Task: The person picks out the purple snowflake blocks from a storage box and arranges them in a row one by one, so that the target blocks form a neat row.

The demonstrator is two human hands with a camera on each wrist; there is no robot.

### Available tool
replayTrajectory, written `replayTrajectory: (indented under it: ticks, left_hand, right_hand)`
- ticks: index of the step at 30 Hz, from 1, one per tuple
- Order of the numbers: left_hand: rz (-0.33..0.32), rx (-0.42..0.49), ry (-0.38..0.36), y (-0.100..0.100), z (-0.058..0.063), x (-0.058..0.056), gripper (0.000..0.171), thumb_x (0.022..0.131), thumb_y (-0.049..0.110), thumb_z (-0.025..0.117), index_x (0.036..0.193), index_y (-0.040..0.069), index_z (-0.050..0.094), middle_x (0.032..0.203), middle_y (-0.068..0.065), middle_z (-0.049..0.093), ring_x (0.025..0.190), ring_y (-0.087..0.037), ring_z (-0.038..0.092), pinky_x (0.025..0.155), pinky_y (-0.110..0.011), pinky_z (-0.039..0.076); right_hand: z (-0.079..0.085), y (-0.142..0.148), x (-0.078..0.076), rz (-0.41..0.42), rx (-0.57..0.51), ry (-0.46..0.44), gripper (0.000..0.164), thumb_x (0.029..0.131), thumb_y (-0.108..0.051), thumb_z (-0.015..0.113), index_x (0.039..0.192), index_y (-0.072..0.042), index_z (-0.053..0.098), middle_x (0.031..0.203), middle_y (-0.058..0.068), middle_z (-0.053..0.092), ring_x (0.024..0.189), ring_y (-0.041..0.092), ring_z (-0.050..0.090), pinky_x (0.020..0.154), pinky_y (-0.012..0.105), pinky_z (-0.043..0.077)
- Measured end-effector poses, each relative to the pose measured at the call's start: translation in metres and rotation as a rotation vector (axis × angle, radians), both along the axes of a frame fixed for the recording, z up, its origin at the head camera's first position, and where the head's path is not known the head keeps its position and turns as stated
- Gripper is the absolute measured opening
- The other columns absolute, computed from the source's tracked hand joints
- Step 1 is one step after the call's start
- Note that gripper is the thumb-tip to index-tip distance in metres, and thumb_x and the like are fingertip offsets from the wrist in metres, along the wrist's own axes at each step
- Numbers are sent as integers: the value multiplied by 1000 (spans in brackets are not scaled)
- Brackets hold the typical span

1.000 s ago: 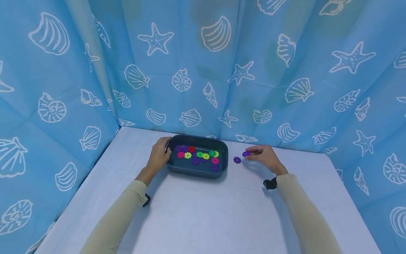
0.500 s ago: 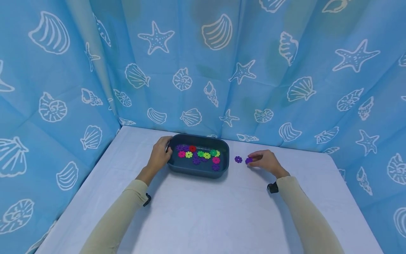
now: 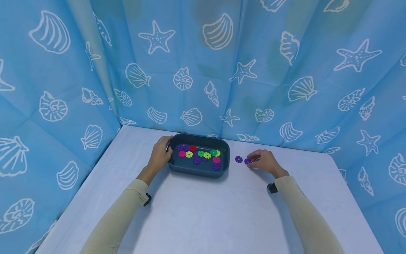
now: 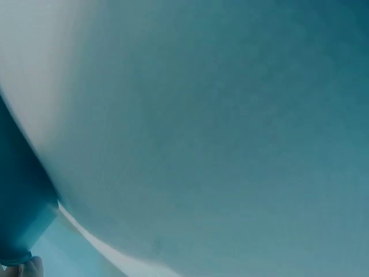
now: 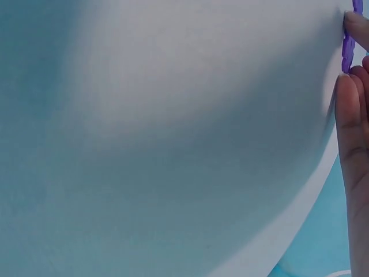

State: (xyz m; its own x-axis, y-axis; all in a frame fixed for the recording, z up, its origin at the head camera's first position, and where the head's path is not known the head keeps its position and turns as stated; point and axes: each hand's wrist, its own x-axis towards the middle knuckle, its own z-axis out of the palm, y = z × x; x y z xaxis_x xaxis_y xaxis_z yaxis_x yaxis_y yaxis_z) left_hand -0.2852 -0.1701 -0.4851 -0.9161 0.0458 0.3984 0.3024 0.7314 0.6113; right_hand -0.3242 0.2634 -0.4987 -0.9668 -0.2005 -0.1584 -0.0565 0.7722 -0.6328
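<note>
Two hands in view, both occupied; we see the left hand (image 3: 159, 154) gripping the left end of a dark tray (image 3: 198, 173), narrow on its rim; in the left wrist view we get only fingertips (image 4: 33, 266) at the tray's edge, bottom left. We see the right hand (image 3: 264, 162) held narrow, pinching a purple disc (image 3: 247, 161) with a notched rim; the right wrist view shows that disc edge-on between thumb and fingertip; we cannot tell if it touches the worktop (image 3: 203, 215).

We place the tray upright along the worktop's back edge, left of that edge's middle, well apart from the front; we place the pinched disc off the tray's right end, nearer the worktop's back edge than its front; a loose purple piece (image 3: 239, 159) lies flat between tray and right hand, just beside the pinched one.

Inside the tray we log several more notched pieces: one red piece (image 3: 192, 148) near the back wall, a pink piece (image 3: 182, 154) toward the left, another pink one (image 3: 216, 160) toward the right, plus yellow, green and purple; some overlap, so we give no exact count.

Around the work we note beige sleeves (image 3: 304, 211) and a blue shell-print curtain (image 3: 196, 88) behind the worktop.
</note>
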Motion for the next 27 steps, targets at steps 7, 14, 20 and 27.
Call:
replayTrajectory:
  ticks: [7, 14, 20, 27]
  left_hand:
    - [-9, 6, 19, -1, -1, 0, 43, 88, -9, 58, 131, -6, 53, 129, -21, 54, 123, -32, 53, 102, -39, 47]
    - [-21, -2, 68, -2, -3, -2, 43, 86, -11, 59, 129, -7, 54, 126, -22, 55, 121, -32, 54, 100, -38, 49]
    - [-19, -4, 58, -2, -3, -1, 44, 86, -11, 59, 129, -7, 54, 126, -21, 56, 121, -32, 54, 100, -38, 49]
    - [-11, -9, 42, -1, -4, -2, 43, 87, -11, 59, 130, -6, 54, 127, -21, 55, 122, -31, 53, 101, -37, 48]
  right_hand:
    - [2, -2, 2, 7, 8, 15, 34, 82, -16, 79, 112, -7, 71, 102, 9, 67, 96, 26, 61, 90, 43, 54]
    - [4, -5, 3, 10, 6, 26, 33, 82, -18, 79, 112, -7, 71, 102, 8, 67, 94, 26, 60, 90, 42, 55]
    - [6, -6, 2, 0, 10, 19, 33, 82, -19, 79, 113, -9, 71, 105, 7, 67, 96, 26, 61, 90, 42, 55]
    - [31, -25, -10, 52, -17, 119, 33, 88, -25, 74, 115, -6, 70, 108, 9, 67, 100, 28, 61, 85, 42, 57]
